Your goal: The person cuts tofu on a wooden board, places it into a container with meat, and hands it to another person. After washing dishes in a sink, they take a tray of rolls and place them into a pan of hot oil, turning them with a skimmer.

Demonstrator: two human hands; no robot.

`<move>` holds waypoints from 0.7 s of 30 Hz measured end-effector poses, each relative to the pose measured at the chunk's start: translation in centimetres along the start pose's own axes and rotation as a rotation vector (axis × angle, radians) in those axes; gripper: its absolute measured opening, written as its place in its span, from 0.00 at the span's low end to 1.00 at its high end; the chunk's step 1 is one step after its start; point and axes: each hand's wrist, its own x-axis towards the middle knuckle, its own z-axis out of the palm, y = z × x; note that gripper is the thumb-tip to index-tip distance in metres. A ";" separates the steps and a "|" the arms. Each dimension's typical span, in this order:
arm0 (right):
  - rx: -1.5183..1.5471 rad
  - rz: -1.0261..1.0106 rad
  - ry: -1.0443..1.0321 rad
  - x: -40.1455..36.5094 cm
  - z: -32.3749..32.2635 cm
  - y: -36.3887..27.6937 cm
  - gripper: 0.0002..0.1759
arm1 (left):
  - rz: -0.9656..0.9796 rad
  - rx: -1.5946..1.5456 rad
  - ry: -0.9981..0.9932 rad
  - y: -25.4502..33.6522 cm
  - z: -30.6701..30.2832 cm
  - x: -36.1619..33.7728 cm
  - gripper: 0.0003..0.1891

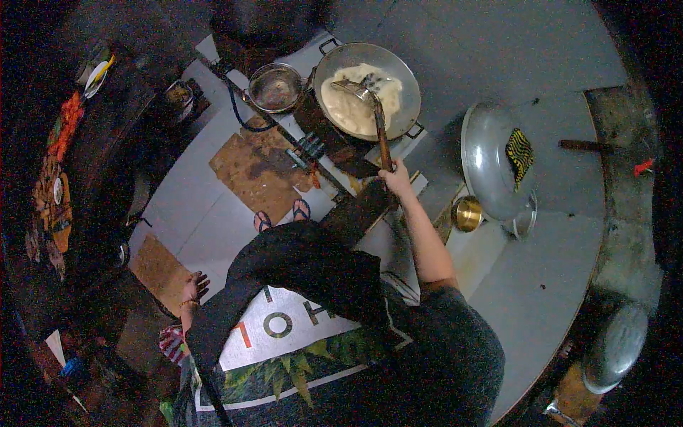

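Observation:
My right hand (396,178) is closed around the wooden handle of a long spatula (381,128). Its metal head lies in a pale, creamy mixture (348,107) inside a wide metal wok (405,85) with small side handles. A darker patch shows in the mixture beside the spatula head. Down at my left side, my left hand (195,287) hangs with its fingers apart and holds nothing. It is near a brown board or cardboard piece (160,269) on the floor.
Left of the wok stands a metal strainer or bowl (276,88). A large metal lid (487,160) with a patterned cloth (520,158) and a brass-coloured pot (467,213) are to the right. A hose (238,107) runs near stained cardboard (249,167) by my feet.

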 end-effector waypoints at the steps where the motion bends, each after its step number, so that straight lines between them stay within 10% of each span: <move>1: 0.000 0.001 0.001 -0.2 0.0 0.7 0.26 | 0.005 -0.006 -0.006 0.5 0.3 0.0 0.19; 10: 0.091 -0.295 0.126 -6.6 -2.6 -4.4 0.28 | -0.014 0.027 0.039 3.1 3.3 -1.5 0.17; 12: 0.267 0.154 -0.171 -7.2 -4.6 -6.5 0.23 | -0.010 0.011 0.027 2.4 2.9 -1.1 0.17; 21: 0.254 0.031 0.016 0.3 -2.6 -5.1 0.16 | 0.016 -0.025 0.011 1.5 1.1 -0.7 0.17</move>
